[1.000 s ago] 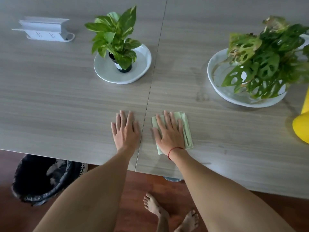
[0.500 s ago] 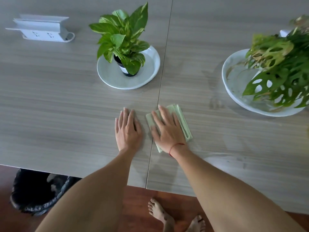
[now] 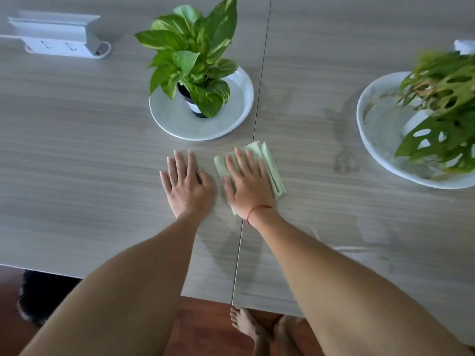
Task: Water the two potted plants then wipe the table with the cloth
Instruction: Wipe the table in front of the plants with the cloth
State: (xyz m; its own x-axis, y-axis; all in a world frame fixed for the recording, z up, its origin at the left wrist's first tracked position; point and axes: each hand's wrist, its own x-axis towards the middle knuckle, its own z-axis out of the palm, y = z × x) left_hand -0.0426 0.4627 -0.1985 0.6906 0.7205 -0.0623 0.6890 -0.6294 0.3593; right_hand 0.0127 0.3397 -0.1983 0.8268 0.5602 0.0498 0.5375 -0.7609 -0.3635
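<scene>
Under the right hand (image 3: 248, 187), a folded pale green cloth (image 3: 270, 163) lies flat on the grey wood-grain bench (image 3: 77, 176), just right of the seam between its 2 panels. That hand presses palm-down on the cloth with fingers spread and straight, not clenched around it; a red string circles the wrist. Just left of the cloth, the left hand (image 3: 186, 185) rests flat on the bare bench, fingers spread, holding nothing, the 2 hands side by side but apart.

Beyond the cloth and slightly left, a white saucer (image 3: 174, 122) holds a small dark pot with a white band (image 3: 192, 105), upright near its middle, filled with a broad-leaved variegated plant (image 3: 192, 55). Well right of the cloth, a larger white dish (image 3: 372, 119) holds a plant with hole-pierced leaves (image 3: 442, 111), some of them yellowed; its pot is mostly hidden by foliage.

Far left of the cloth, a white power strip (image 3: 56, 44) sits on the bench. Faint damp streaks mark the bench right of the cloth.
</scene>
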